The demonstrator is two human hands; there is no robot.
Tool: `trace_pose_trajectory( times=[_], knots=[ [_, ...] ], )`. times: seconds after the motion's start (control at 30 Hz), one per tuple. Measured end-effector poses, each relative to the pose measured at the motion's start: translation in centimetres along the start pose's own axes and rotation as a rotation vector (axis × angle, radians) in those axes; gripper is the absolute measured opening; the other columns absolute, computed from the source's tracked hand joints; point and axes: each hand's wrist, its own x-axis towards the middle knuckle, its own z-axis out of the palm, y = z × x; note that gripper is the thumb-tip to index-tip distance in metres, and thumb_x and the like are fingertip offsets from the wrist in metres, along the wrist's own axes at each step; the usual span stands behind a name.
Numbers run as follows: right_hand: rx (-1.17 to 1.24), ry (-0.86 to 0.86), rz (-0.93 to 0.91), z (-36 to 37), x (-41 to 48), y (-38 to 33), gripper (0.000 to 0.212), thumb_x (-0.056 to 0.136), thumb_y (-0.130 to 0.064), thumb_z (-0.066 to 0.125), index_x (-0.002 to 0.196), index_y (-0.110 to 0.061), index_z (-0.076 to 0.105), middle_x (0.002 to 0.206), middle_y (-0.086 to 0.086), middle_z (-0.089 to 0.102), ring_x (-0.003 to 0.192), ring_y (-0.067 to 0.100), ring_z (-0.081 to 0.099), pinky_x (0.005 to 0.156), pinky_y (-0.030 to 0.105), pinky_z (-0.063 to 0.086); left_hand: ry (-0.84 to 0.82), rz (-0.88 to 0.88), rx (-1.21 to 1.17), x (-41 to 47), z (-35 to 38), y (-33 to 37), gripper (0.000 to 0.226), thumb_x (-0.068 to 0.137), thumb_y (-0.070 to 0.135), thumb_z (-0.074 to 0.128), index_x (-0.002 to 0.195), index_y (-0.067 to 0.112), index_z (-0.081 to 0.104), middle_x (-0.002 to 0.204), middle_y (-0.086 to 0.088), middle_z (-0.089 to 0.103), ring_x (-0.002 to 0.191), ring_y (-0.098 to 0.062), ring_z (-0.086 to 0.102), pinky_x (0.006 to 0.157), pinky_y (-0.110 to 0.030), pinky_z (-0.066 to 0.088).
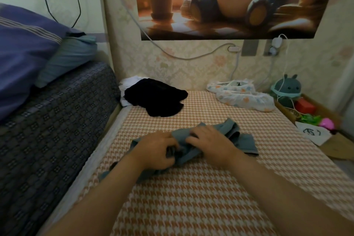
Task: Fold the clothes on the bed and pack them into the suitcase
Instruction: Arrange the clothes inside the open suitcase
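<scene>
Grey-blue garment [243, 141], left hand [156, 149], right hand [208, 142] gripping

A home bedroom: bed [191, 188], pillow [24, 48], wallpapered wall [191, 67], plush toy [287, 87].

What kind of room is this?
Probably a small bedroom: pillows at the left, a mattress with a grey garment and black clothes on it, and a cartoon poster on the wall.
</scene>
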Motion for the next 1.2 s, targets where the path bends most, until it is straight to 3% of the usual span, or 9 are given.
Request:
trace_pose_trajectory(
  times=[0.13,0.3,0.47,0.63,0.7,0.77,0.93,1.1,1.2],
  knots=[
    [0.136,-0.003,0.085,0.6,0.3,-0.3,0.019,0.086,-0.007,0.058,0.096,-0.02,0.068,0.092,0.002,0.059,0.082,0.024,0.053,0.079,0.034,0.038,-0.179,-0.137,0.07,-1.1,0.4,-1.7,0.059,0.089,0.033,0.067,0.142,0.035,0.042,0.134,0.003,0.046,0.115,-0.021,0.05,0.096,-0.035,0.047],
    [0.705,0.186,0.563,-2.2,0.8,0.6,0.014,0.076,-0.003,0.041,0.073,0.001,0.054,0.071,0.016,0.051,0.063,0.025,0.042,0.057,0.039,0.032,0.213,-0.213,-0.13,-2.0,-1.2,-3.1,0.037,0.1,0.014,0.051,0.135,0.023,0.058,0.111,-0.01,0.063,0.098,-0.028,0.059,0.085,-0.034,0.049],
    [0.702,0.463,1.018,-4.7,-0.7,2.8,0.021,0.078,0.007,0.044,0.059,-0.002,0.045,0.059,0.012,0.046,0.056,0.021,0.04,0.052,0.033,0.028,0.668,-0.64,-0.345,-2.9,-2.9,-3.4,0.029,0.102,0.018,0.044,0.105,0.003,0.069,0.103,-0.017,0.068,0.089,-0.025,0.058,0.079,-0.033,0.042],
    [0.226,-0.348,0.758,-4.5,-4.5,2.8,0.006,0.078,-0.02,0.058,0.079,-0.025,0.062,0.092,0.0,0.058,0.099,0.028,0.056,0.079,0.036,0.045,0.219,-0.558,-0.175,-4.5,-1.5,-4.5,0.037,0.089,-0.003,0.048,0.118,0.015,0.064,0.118,-0.013,0.063,0.104,-0.033,0.058,0.086,-0.04,0.05],
    [0.233,-0.456,0.574,-4.5,-5.3,2.0,0.043,0.077,-0.031,0.062,0.119,-0.038,0.058,0.134,0.0,0.045,0.131,0.028,0.035,0.109,0.045,0.031,0.222,-0.356,-0.094,-3.8,-1.4,-3.0,0.042,0.082,0.002,0.053,0.117,0.023,0.064,0.115,-0.006,0.062,0.106,-0.029,0.055,0.088,-0.045,0.048],
    [0.276,-0.451,0.419,-5.0,-5.1,0.8,0.068,0.077,-0.028,0.066,0.139,-0.04,0.041,0.15,0.0,0.026,0.14,0.027,0.021,0.115,0.047,0.02,0.168,-0.207,-0.18,-3.0,-1.9,-0.5,0.041,0.078,0.019,0.058,0.117,0.031,0.064,0.116,0.003,0.06,0.108,-0.02,0.052,0.092,-0.045,0.047],
    [0.257,-0.574,0.283,-4.5,-5.2,-1.2,0.062,0.084,-0.017,0.069,0.136,-0.039,0.042,0.134,-0.002,0.045,0.111,0.024,0.052,0.085,0.038,0.048,-0.468,-0.095,0.022,-3.0,0.8,3.3,0.099,0.063,0.063,0.077,0.147,0.043,0.029,0.153,0.009,0.026,0.138,-0.017,0.027,0.113,-0.044,0.033],
    [0.347,-0.359,0.486,-6.7,-6.0,-0.8,0.036,0.087,-0.008,0.048,0.091,-0.039,0.066,0.094,-0.017,0.064,0.09,0.014,0.06,0.068,0.03,0.046,-0.159,-0.033,0.01,-2.6,0.4,4.3,0.024,0.09,0.021,0.061,0.111,0.025,0.071,0.113,0.003,0.067,0.096,-0.019,0.06,0.086,-0.033,0.05],
    [0.642,-0.415,0.633,-9.1,-6.1,-0.4,0.033,0.085,-0.004,0.046,0.067,-0.025,0.064,0.072,-0.012,0.061,0.07,0.012,0.052,0.062,0.026,0.041,-0.091,-0.074,-0.119,-2.0,-0.9,5.8,0.019,0.096,0.015,0.049,0.088,0.019,0.066,0.092,0.001,0.066,0.082,-0.018,0.057,0.075,-0.033,0.046]
  ],
)
